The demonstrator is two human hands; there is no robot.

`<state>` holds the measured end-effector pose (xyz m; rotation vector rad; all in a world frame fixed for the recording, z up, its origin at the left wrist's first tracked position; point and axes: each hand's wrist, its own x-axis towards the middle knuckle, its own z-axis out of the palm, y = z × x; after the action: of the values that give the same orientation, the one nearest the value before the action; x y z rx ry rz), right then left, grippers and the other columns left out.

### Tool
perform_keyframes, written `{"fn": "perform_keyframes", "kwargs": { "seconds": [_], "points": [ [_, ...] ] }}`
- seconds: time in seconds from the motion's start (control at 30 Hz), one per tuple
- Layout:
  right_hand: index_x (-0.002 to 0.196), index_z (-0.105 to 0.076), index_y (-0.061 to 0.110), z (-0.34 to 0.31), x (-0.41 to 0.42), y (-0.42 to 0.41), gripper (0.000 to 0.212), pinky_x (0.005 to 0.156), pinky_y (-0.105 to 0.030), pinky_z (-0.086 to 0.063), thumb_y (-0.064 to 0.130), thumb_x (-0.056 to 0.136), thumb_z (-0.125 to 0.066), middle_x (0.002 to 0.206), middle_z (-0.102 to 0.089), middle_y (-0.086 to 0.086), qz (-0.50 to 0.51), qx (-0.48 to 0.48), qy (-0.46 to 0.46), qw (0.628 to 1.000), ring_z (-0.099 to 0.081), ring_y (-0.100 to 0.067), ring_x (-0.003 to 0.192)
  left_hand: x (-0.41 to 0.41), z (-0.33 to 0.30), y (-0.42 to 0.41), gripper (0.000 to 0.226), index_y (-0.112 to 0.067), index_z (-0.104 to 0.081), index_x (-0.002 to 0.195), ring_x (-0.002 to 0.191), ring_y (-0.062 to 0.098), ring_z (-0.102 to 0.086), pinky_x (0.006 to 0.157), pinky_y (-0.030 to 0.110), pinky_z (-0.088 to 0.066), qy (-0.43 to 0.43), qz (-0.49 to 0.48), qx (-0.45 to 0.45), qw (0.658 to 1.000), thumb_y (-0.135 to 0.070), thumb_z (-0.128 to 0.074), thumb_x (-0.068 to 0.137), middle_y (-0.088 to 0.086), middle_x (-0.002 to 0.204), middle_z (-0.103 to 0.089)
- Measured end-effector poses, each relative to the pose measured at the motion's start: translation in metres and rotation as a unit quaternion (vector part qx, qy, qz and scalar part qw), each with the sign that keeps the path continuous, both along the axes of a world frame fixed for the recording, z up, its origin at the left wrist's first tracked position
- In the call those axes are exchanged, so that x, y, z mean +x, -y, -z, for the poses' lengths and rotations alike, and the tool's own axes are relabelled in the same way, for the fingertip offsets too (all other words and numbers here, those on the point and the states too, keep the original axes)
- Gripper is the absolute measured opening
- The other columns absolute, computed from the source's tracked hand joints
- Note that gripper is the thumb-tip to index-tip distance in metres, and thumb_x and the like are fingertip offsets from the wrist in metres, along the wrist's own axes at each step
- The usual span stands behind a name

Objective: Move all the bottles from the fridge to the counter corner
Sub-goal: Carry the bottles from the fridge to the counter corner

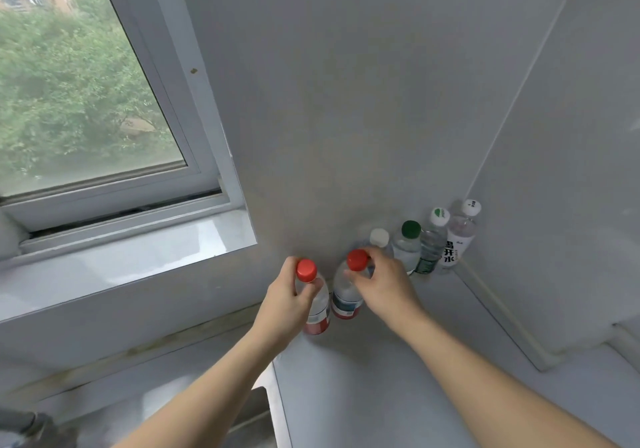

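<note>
Two red-capped bottles at lower centre of the frame, upright on the grey surface (363, 395), standing just beside each other against the back wall (346, 118). Left hand (287, 300) curled around the neck and shoulder of the left red-capped bottle (317, 304), thumb and fingers closed on it just under the cap. Right hand (384, 283) pinching the right red-capped bottle (344, 295) at the neck, fingertips pressed below the cap; wrist and forearm running to the lower right of the frame.

To the right, a row of four more bottles along the wall toward the corner: white-capped bottle (379, 238), largely hidden behind the right hand; green-capped bottle (408, 245); bottle with green label (431, 245); and, in the corner itself at right of centre, bottle with white label (459, 238) bearing black characters. All four upright and close together, the last near the side wall (571, 170).

Upper left of the frame: window (86, 101) with trees behind the glass, and a pale sill (121, 257) beneath it. Lower left: edge of a metal sink (263, 409), partly hidden by the left forearm.
</note>
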<state>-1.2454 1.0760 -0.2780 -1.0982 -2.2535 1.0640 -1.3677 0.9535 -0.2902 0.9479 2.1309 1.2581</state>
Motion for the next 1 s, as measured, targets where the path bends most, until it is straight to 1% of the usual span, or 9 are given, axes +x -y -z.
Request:
{"fn": "perform_keyframes", "kwargs": {
  "seconds": [0.17, 0.23, 0.37, 0.47, 0.57, 0.67, 0.77, 0.87, 1.0],
  "points": [
    [0.106, -0.06, 0.02, 0.022, -0.012, -0.006, 0.023, 0.084, -0.029, -0.045, 0.022, 0.085, -0.068, 0.101, -0.065, 0.006, -0.036, 0.019, 0.003, 0.999, -0.059, -0.015, 0.097, -0.012, 0.017, -0.013, 0.017, -0.031, -0.047, 0.1, 0.085, 0.016, -0.056, 0.074, 0.027, -0.045, -0.028, 0.006, -0.001, 1.0, -0.023, -0.058, 0.09, -0.01, 0.087, -0.06],
    [0.108, -0.059, 0.018, 0.028, -0.014, -0.007, 0.023, 0.085, -0.03, -0.045, 0.023, 0.086, -0.067, 0.104, -0.065, 0.005, -0.046, 0.041, 0.0, 0.998, -0.06, -0.018, 0.099, -0.017, 0.02, -0.016, 0.018, -0.033, -0.046, 0.103, 0.085, 0.013, -0.056, 0.074, 0.025, -0.045, -0.046, 0.015, 0.001, 0.999, -0.024, -0.057, 0.091, -0.013, 0.09, -0.06],
    [0.117, -0.056, 0.013, 0.033, -0.02, -0.009, 0.029, 0.085, -0.029, -0.043, 0.025, 0.091, -0.062, 0.112, -0.064, -0.001, -0.053, 0.076, 0.009, 0.996, -0.059, -0.022, 0.105, -0.025, 0.028, -0.014, 0.02, -0.033, -0.045, 0.108, 0.084, 0.014, -0.056, 0.079, 0.026, -0.046, -0.064, 0.045, 0.011, 0.997, -0.029, -0.057, 0.093, -0.011, 0.096, -0.061],
    [0.121, -0.055, 0.01, 0.034, -0.021, -0.006, 0.034, 0.086, -0.026, -0.039, 0.024, 0.092, -0.062, 0.115, -0.064, -0.005, -0.052, 0.083, 0.015, 0.995, -0.059, -0.026, 0.108, -0.023, 0.032, -0.01, 0.022, -0.034, -0.045, 0.111, 0.088, 0.003, -0.055, 0.078, 0.016, -0.043, -0.066, 0.05, 0.02, 0.996, -0.028, -0.058, 0.094, -0.018, 0.098, -0.059],
    [0.14, -0.043, 0.01, 0.032, -0.021, -0.002, 0.051, 0.099, -0.025, -0.035, 0.027, 0.094, -0.058, 0.136, -0.055, -0.007, -0.049, 0.078, 0.031, 0.995, -0.049, -0.024, 0.126, -0.02, 0.03, -0.011, 0.023, -0.037, -0.043, 0.112, 0.089, -0.001, -0.055, 0.077, 0.013, -0.041, -0.06, 0.041, 0.015, 0.997, -0.028, -0.056, 0.094, -0.021, 0.101, -0.058],
    [0.15, -0.026, 0.013, 0.023, -0.018, 0.003, 0.065, 0.104, -0.026, -0.031, 0.033, 0.095, -0.054, 0.148, -0.042, -0.006, -0.047, 0.062, 0.055, 0.995, -0.04, -0.023, 0.135, -0.018, 0.023, -0.013, 0.022, -0.037, -0.044, 0.111, 0.098, 0.004, -0.056, 0.079, 0.02, -0.042, -0.034, 0.029, 0.0, 0.999, -0.029, -0.056, 0.094, -0.021, 0.102, -0.058],
    [0.151, -0.023, 0.015, 0.008, -0.007, 0.01, 0.067, 0.106, -0.024, -0.028, 0.035, 0.095, -0.055, 0.152, -0.035, -0.003, -0.038, 0.048, 0.047, 0.997, -0.035, -0.02, 0.138, -0.016, 0.009, -0.009, 0.039, -0.031, -0.043, 0.128, 0.113, 0.008, -0.053, 0.088, 0.022, -0.039, -0.028, 0.02, -0.004, 0.999, -0.029, -0.06, 0.092, -0.015, 0.118, -0.058],
    [0.15, -0.025, 0.016, -0.01, 0.008, 0.017, 0.065, 0.109, -0.027, -0.028, 0.036, 0.096, -0.054, 0.153, -0.034, -0.001, -0.031, 0.046, 0.038, 0.998, -0.033, -0.018, 0.139, -0.014, -0.01, -0.003, 0.053, -0.025, -0.037, 0.139, 0.127, 0.01, -0.045, 0.098, 0.024, -0.035, -0.076, 0.02, -0.016, 0.997, -0.032, -0.06, 0.092, -0.007, 0.139, -0.049],
    [0.148, -0.028, 0.018, -0.038, 0.039, 0.035, 0.06, 0.104, -0.028, -0.034, 0.036, 0.096, -0.053, 0.149, -0.039, -0.001, -0.013, 0.075, 0.036, 0.996, -0.041, -0.018, 0.132, 0.001, -0.043, 0.008, 0.049, -0.019, -0.036, 0.142, 0.126, 0.016, -0.046, 0.096, 0.025, -0.035, -0.19, 0.042, -0.045, 0.98, -0.031, -0.052, 0.097, -0.004, 0.145, -0.044]
  ]
}}
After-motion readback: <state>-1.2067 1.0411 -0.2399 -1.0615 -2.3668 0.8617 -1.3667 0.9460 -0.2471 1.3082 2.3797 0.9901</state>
